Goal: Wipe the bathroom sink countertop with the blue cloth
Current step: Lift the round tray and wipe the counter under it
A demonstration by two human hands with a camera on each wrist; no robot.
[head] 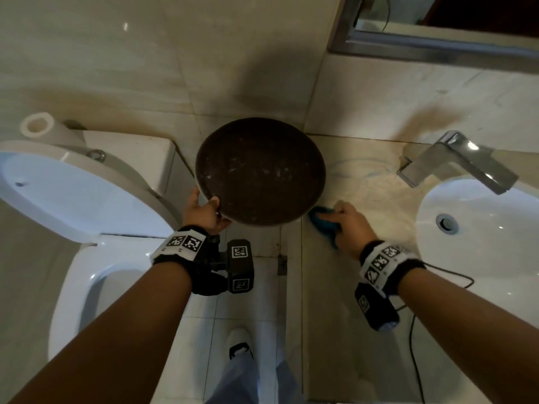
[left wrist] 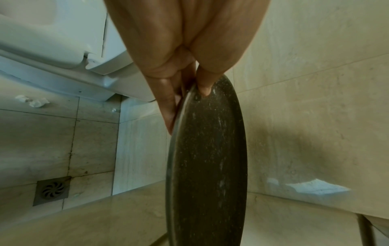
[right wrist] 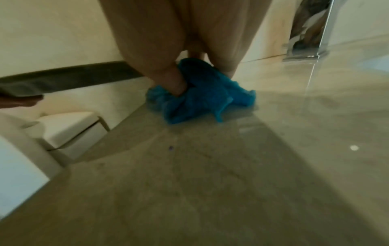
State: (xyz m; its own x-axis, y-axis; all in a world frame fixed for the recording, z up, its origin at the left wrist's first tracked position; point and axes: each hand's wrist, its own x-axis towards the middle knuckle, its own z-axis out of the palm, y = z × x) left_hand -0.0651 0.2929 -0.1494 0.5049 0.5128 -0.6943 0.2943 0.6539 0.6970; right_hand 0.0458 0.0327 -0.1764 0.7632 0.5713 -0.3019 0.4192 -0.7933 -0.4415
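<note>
My left hand (head: 204,212) pinched the near rim of a dark round tray (head: 259,173), thumb on its top face and fingers (left wrist: 168,106) underneath, and held it lifted clear of the counter (head: 373,199), over the gap between the counter's left end and the toilet (head: 87,199). From the left wrist the tray (left wrist: 208,158) showed almost edge-on, its speckled surface streaked with pale marks.

My right hand (head: 354,225) was closed over the bunched cloth (head: 325,221), fingers curled around it, and pressed it down onto the counter near its left front edge, just beside the tray's near rim. The right wrist view was blurred, but the cloth (right wrist: 202,96) plainly lay on the stone under my fingers. The basin (head: 478,225) and tap (head: 455,161) sat well to the right of the cloth.
</note>
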